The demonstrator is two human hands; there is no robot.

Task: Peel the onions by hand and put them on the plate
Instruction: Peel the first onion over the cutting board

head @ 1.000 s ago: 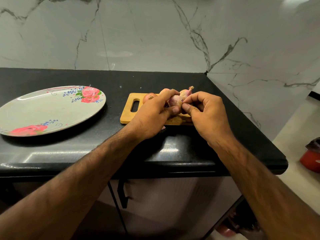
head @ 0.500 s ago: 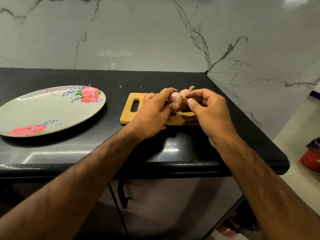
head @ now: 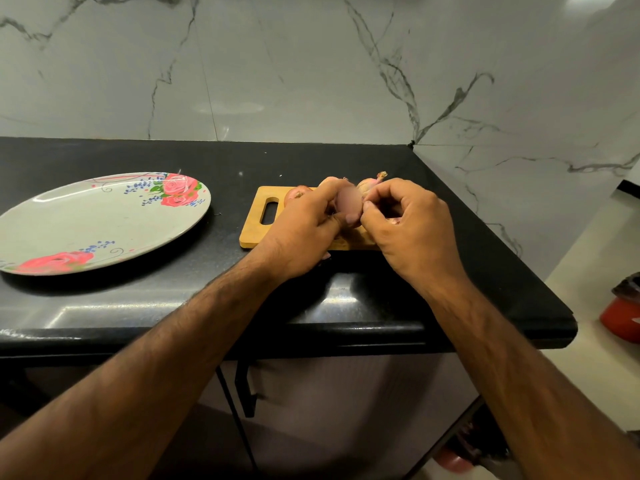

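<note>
My left hand (head: 304,230) grips a small purple-pink onion (head: 347,202) just above the wooden cutting board (head: 254,225). My right hand (head: 412,226) has its thumb and fingertips pinched at the onion's right side, on its skin. Two more onions lie on the board behind my hands: one at the left (head: 298,194), one with a dry stalk at the right (head: 369,183). A bit of pink peel (head: 393,221) shows under my right fingers. The grey oval plate (head: 93,220) with red roses sits to the left with nothing on it.
The black counter (head: 207,299) ends at a front edge below my wrists and at a right edge near the board. A marble wall stands behind. A red object (head: 620,320) sits on the floor at the right.
The onion has turned in my left hand, showing a smooth purple side. My right fingers have shifted from its top to its right side.
</note>
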